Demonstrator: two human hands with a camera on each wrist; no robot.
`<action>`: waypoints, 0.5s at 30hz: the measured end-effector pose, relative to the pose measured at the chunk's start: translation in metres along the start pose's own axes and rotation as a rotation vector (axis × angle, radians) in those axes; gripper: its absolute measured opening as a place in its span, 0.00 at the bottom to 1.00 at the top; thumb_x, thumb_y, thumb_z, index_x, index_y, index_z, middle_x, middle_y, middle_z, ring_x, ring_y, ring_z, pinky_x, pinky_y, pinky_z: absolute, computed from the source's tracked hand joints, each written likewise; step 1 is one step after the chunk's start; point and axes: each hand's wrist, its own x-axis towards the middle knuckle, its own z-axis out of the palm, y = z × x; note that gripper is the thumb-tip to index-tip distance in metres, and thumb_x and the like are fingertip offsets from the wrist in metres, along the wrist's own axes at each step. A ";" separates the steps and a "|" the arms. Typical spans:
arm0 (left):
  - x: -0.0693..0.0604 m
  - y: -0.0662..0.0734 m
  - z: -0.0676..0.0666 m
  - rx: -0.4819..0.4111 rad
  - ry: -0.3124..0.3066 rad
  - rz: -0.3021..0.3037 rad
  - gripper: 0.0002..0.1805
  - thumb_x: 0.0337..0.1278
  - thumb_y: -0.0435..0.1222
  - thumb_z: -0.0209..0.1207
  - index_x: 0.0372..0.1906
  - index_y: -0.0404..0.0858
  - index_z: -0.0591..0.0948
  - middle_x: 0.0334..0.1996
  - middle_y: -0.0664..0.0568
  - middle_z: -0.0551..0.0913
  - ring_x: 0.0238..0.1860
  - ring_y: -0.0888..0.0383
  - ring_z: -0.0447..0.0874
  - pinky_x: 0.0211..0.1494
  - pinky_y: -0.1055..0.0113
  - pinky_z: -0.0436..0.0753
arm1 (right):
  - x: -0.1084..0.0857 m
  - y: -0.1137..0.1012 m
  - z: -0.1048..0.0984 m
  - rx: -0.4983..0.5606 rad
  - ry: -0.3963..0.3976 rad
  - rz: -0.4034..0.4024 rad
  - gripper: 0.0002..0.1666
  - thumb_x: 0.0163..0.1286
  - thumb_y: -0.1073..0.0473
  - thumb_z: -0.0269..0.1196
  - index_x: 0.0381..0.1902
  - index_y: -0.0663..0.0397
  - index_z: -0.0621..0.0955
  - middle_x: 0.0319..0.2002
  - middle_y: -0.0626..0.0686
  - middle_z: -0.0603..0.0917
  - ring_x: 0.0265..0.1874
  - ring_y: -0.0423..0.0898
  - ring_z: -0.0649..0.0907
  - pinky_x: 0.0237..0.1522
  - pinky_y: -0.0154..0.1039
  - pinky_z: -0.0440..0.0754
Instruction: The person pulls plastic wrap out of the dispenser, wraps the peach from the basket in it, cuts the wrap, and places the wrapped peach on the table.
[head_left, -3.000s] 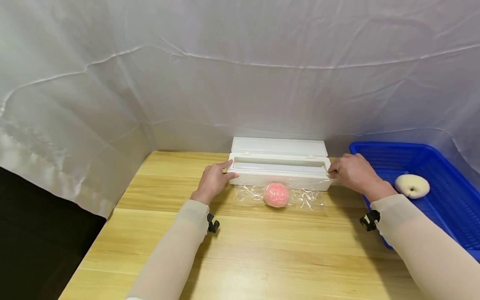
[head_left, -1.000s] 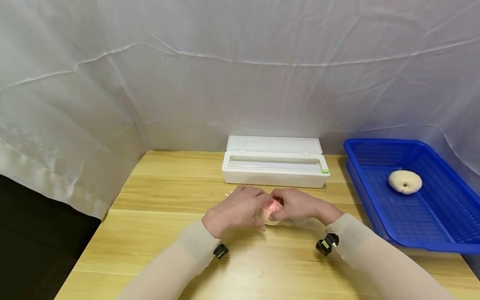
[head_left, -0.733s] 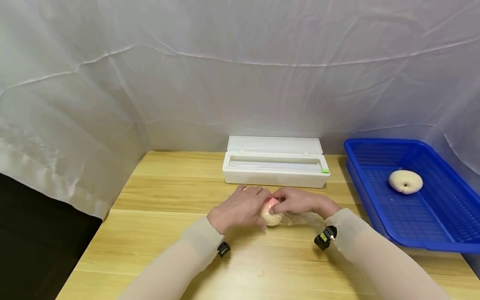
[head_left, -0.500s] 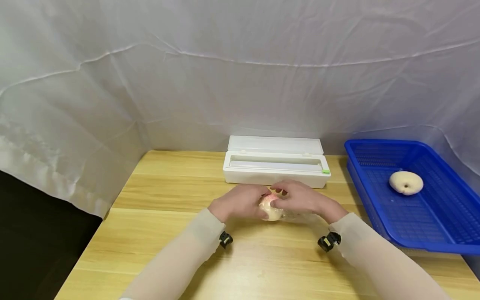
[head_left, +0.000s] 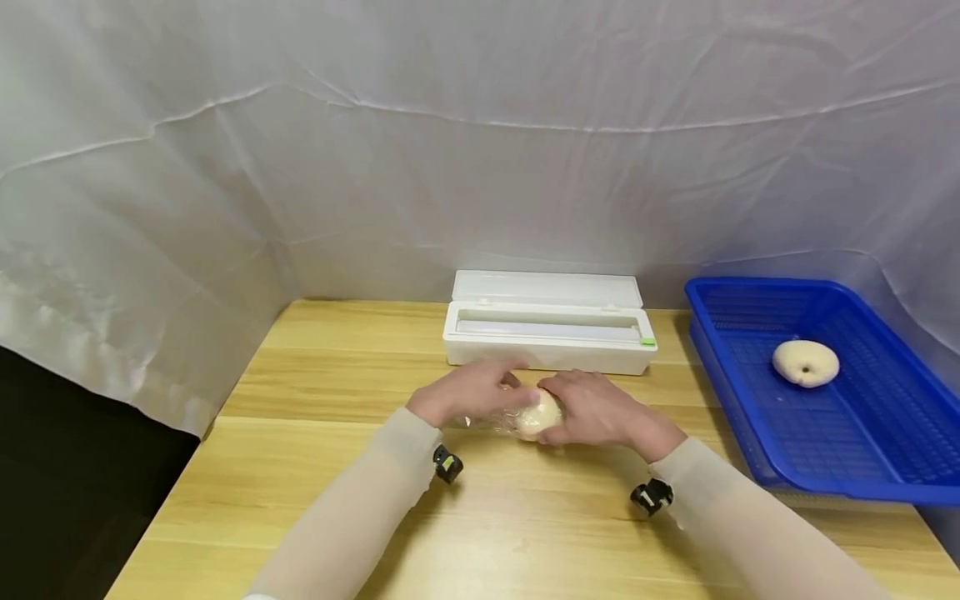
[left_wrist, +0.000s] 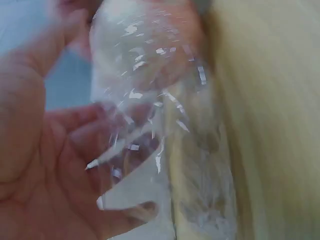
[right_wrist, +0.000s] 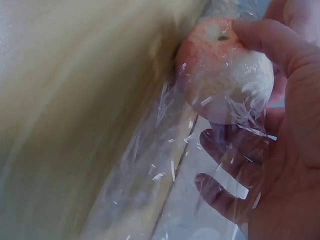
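Observation:
A peach (head_left: pixel 542 415), cream on its upper side in the head view, sits low over the table between both hands. Its pink end with a small dark hollow shows in the right wrist view. Clear cling film (right_wrist: pixel 165 150) covers it and trails off loosely. My right hand (head_left: pixel 600 412) grips the peach from the right, thumb (right_wrist: pixel 272 42) on its pink end, other fingers partly hidden behind film. On the left, my left hand (head_left: pixel 472 393) has its thumb side by the peach; its fingers lie spread behind the film (left_wrist: pixel 135 145) in the left wrist view.
Just behind the hands stands a white cling film box (head_left: pixel 551 354), lid raised, with a roll inside and a green slider at its right. A blue basket (head_left: pixel 720 375) on the right holds another cream peach (head_left: pixel 806 363). Pale cloth (head_left: pixel 480 167) hangs behind the wooden table.
The peach and film have come forward from the box into both hands. Over the last second the peach has turned, cream side up, and the left fingers have spread away from it.

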 end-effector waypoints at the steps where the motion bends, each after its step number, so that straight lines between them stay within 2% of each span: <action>1: -0.003 -0.003 -0.003 -0.014 0.064 -0.004 0.34 0.76 0.57 0.57 0.76 0.44 0.72 0.58 0.51 0.87 0.53 0.57 0.87 0.61 0.57 0.85 | 0.000 0.001 0.001 0.014 0.003 0.001 0.37 0.55 0.34 0.77 0.55 0.50 0.83 0.45 0.45 0.86 0.43 0.43 0.82 0.44 0.47 0.82; 4: -0.015 -0.011 -0.012 -0.015 0.276 -0.049 0.24 0.83 0.51 0.50 0.67 0.41 0.80 0.43 0.51 0.88 0.40 0.56 0.84 0.54 0.56 0.85 | -0.002 0.002 0.006 0.056 0.017 0.031 0.39 0.54 0.34 0.77 0.55 0.51 0.83 0.44 0.45 0.86 0.41 0.43 0.82 0.45 0.44 0.82; 5: -0.020 -0.013 -0.015 -0.017 0.331 -0.077 0.22 0.84 0.49 0.49 0.63 0.40 0.83 0.38 0.51 0.86 0.36 0.55 0.82 0.51 0.56 0.84 | -0.004 0.002 0.008 0.068 0.023 0.046 0.40 0.53 0.34 0.77 0.55 0.51 0.83 0.44 0.45 0.86 0.41 0.43 0.83 0.45 0.44 0.82; 7: -0.029 -0.016 -0.018 -0.051 0.398 -0.145 0.20 0.84 0.47 0.49 0.57 0.39 0.85 0.32 0.51 0.81 0.33 0.54 0.77 0.46 0.58 0.80 | -0.008 0.002 0.010 0.088 0.040 0.072 0.42 0.53 0.34 0.77 0.57 0.53 0.82 0.44 0.47 0.87 0.41 0.43 0.84 0.46 0.44 0.83; 11: -0.047 -0.020 -0.019 -0.100 0.433 -0.258 0.20 0.84 0.49 0.50 0.48 0.38 0.84 0.33 0.51 0.80 0.35 0.54 0.75 0.40 0.62 0.76 | -0.014 -0.001 0.011 0.086 0.110 0.097 0.46 0.54 0.34 0.78 0.62 0.55 0.80 0.50 0.51 0.87 0.47 0.48 0.84 0.53 0.51 0.82; 15: -0.056 -0.018 -0.018 -0.142 0.435 -0.288 0.23 0.84 0.52 0.49 0.44 0.38 0.83 0.35 0.49 0.83 0.35 0.53 0.78 0.36 0.63 0.77 | -0.016 -0.007 0.006 0.041 0.197 0.078 0.49 0.53 0.35 0.80 0.65 0.57 0.77 0.56 0.55 0.85 0.54 0.54 0.82 0.58 0.57 0.78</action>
